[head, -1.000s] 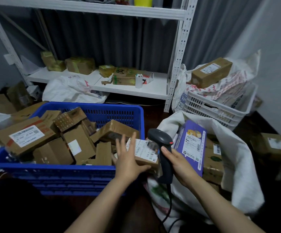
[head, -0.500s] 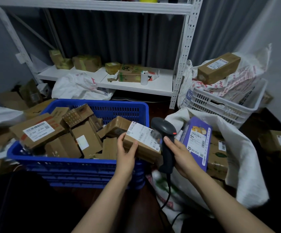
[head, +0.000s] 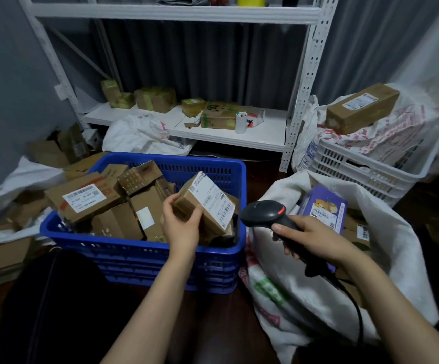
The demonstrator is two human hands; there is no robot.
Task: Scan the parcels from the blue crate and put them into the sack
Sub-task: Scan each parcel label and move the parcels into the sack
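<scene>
My left hand (head: 181,227) grips a small brown cardboard parcel (head: 207,203) by its near end, over the right part of the blue crate (head: 144,248). The parcel is tilted, and its white barcode label faces up and to the right. To its right, my right hand (head: 310,235) holds a black handheld scanner (head: 268,212) whose head points left at the label, a short gap away. Several more cardboard parcels fill the crate. The open white sack (head: 386,248) lies to the right and holds a purple box (head: 323,208) and brown parcels.
A white crate (head: 370,164) at the right holds printed bags and a long brown box (head: 361,107). Behind stands a white metal shelf (head: 228,137) with small boxes and a white sack (head: 142,135) in front. Loose cardboard lies at the left.
My left hand has lifted the parcel up and leftward over the crate and tilted its label upward. The scanner has dropped lower and drawn a little away from the parcel.
</scene>
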